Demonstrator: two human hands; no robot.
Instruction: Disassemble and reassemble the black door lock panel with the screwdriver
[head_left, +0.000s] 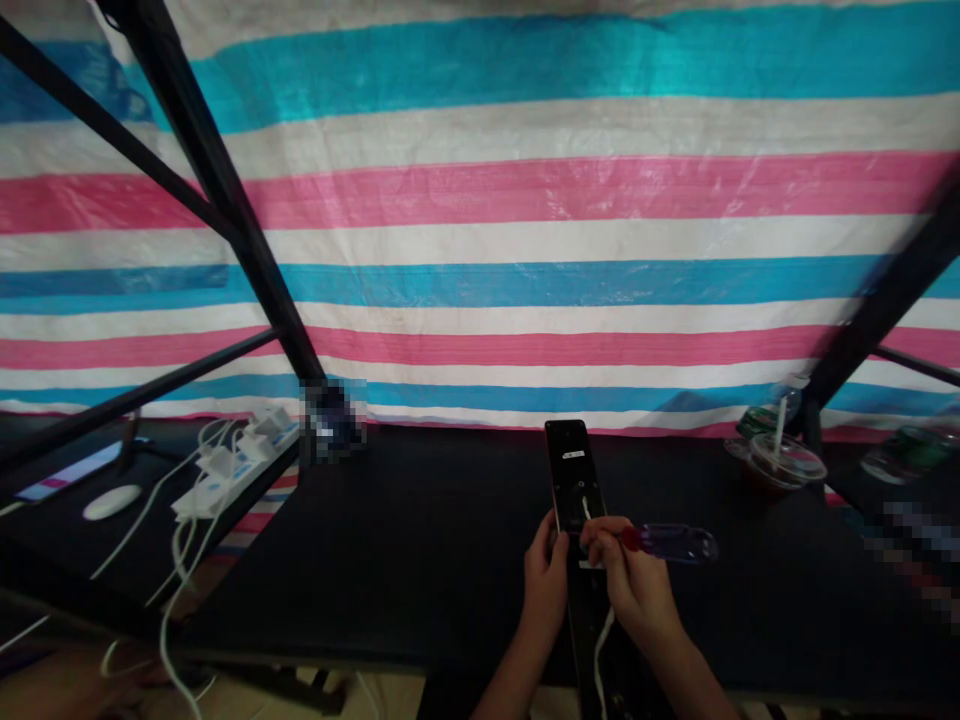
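Observation:
A long, narrow black panel (570, 460) with small white labels lies lengthwise in front of me, running from the table's far side toward my body. My left hand (547, 575) grips its left edge, thumb on top. In my right hand (634, 580) is a screwdriver (679, 543) with a clear purplish handle and a red collar; the handle points right. Its tip is hidden behind my fingers, over the panel. A white cord (602, 650) runs along the panel beneath my right wrist. What the panel belongs to I cannot tell.
The black table (405, 560) stretches to both sides. At the right stand a lidded plastic cup (786, 462) with a straw and a green-labelled bottle (757, 420). To the left lie a white power strip (236, 470) with cords, a white mouse (112, 502) and a phone (71, 472).

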